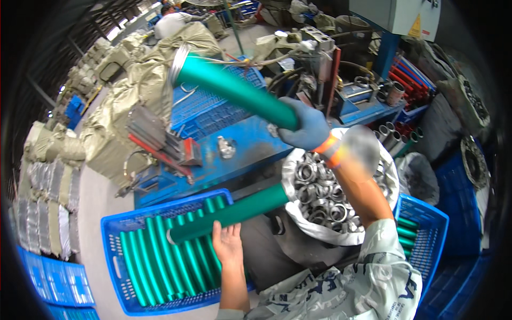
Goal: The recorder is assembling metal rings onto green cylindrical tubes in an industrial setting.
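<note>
My right hand, in a blue glove with an orange cuff, grips one end of a long green tube that points up and to the left over the blue workbench. Bare, my left hand holds a second green tube from below; this tube lies tilted over the blue crate, its far end near the white sack. Several more green tubes lie side by side inside that crate. A white sack full of silver metal rings sits between my arms.
A blue workbench with metal fixtures stands ahead. Another blue crate with green tubes is at my right, red and grey tubes behind it. Grey sacks pile up at left, and stacked blue crates sit lower left.
</note>
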`<state>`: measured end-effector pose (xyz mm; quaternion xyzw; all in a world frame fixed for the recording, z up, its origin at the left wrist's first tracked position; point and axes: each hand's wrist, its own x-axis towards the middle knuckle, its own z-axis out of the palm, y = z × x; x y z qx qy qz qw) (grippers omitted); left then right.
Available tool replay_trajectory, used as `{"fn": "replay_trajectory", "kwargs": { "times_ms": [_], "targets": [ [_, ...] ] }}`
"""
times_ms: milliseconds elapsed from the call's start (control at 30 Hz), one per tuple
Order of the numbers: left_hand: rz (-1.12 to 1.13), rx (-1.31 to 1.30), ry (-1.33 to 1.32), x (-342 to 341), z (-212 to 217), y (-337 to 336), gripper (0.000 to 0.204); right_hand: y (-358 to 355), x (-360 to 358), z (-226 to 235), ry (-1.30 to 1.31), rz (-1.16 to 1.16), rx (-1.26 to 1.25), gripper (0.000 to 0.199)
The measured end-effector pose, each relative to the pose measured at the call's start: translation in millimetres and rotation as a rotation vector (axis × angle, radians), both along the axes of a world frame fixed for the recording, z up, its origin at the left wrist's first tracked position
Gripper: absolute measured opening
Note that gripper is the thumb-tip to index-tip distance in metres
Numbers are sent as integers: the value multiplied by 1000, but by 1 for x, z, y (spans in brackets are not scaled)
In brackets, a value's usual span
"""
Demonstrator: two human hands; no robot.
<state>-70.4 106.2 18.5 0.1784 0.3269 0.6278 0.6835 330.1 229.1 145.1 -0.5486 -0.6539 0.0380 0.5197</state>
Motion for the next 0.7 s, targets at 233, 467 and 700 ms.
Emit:
{"fn": "replay_trajectory", "kwargs": {
  "times_ms": [233, 467, 700],
  "targets": [
    [-242, 73, 14, 218, 1, 159, 58, -221, 79, -27, 909, -48, 182, 67],
    [-101, -131, 89, 246, -65, 319, 64, -351, 72, -86, 904, -262, 208, 108],
    [-114, -174, 113, 259, -98, 333, 64, -367, 73, -91, 971, -378, 206, 109]
  ]
}}
